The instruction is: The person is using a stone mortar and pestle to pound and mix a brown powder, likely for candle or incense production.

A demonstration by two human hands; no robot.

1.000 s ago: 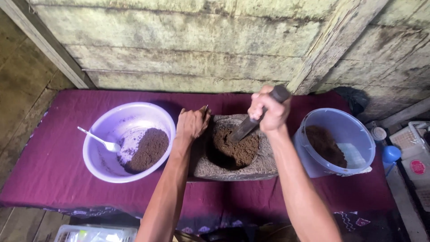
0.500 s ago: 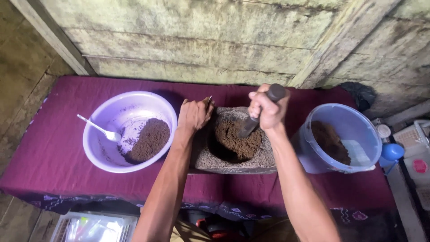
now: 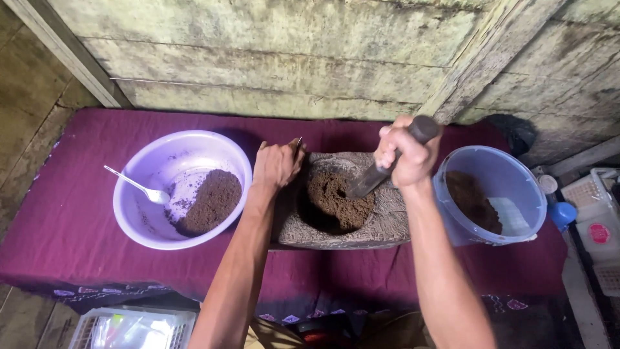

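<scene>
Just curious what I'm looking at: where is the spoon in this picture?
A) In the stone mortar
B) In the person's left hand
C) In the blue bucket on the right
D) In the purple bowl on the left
D: the spoon lies inside the purple bowl, next to a heap of brown powder, with neither hand touching it.

Both bare forearms reach up from the bottom edge, nearly straight and a little spread. The left hand lies knuckles up, fingers curled over, perhaps gripping something thin (too small to tell). The right hand is a tight fist, wrist slightly bent, thumb wrapped around
</scene>
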